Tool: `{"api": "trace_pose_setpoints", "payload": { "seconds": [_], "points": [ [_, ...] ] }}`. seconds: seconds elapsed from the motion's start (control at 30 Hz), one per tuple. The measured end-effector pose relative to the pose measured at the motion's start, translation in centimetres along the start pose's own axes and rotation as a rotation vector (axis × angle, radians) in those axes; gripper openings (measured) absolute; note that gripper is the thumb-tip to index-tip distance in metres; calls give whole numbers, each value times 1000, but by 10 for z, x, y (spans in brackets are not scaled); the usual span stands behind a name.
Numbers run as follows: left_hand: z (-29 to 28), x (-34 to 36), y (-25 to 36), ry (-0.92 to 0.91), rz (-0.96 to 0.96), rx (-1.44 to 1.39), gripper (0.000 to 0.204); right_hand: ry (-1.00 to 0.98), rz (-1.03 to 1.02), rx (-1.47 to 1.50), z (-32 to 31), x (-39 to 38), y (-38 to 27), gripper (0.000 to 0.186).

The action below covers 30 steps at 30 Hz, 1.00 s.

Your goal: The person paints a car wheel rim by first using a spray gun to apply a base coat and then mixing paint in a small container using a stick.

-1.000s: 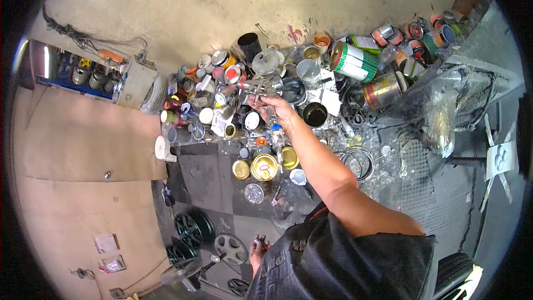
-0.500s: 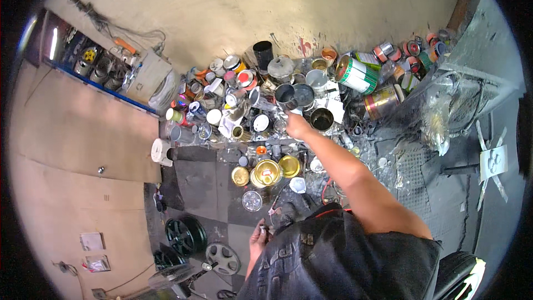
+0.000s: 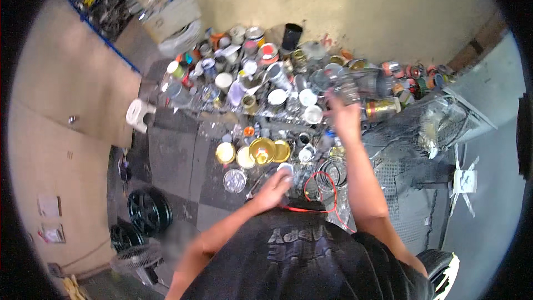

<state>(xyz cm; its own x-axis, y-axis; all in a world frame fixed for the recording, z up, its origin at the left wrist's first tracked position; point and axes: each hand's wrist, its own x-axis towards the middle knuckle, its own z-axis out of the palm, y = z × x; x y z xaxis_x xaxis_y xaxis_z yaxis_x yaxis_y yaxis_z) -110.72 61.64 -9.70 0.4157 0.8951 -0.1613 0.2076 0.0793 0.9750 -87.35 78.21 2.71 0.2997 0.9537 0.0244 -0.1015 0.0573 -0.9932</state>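
Note:
Smeared by motion, my right hand is raised at the right part of the crowded bench, around a blurred grey, see-through object that I cannot make out. My left hand is lower, closed at the fingertips, beside a pale cup; what it holds is unclear. Gold lids and a clear lid lie left of it, and a red hose loops to its right. Many cans and cups crowd the bench above both hands.
A white stool stands at the left. Dark wheel rims and a fan are at lower left, a tyre at lower right. A bagged object is at the right, a shelf at upper left.
My right hand has moved right along the bench. My left hand has risen from low beside my body to near the lids. The view has shifted.

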Motion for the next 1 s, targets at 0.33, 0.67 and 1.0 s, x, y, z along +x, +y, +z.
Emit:
{"api": "trace_pose_setpoints", "payload": {
  "seconds": [0.33,0.67,1.0],
  "points": [
    [76,-3,65,-357,220,-494,29,245,3,-27,-43,-63,-81,27],
    [139,-67,35,-369,-204,-687,35,259,52,-85,-85,-150,-18,29],
    [241,-128,53,-541,-73,-553,37,366,101,29,-215,-250,-49,30]
  ]
}}
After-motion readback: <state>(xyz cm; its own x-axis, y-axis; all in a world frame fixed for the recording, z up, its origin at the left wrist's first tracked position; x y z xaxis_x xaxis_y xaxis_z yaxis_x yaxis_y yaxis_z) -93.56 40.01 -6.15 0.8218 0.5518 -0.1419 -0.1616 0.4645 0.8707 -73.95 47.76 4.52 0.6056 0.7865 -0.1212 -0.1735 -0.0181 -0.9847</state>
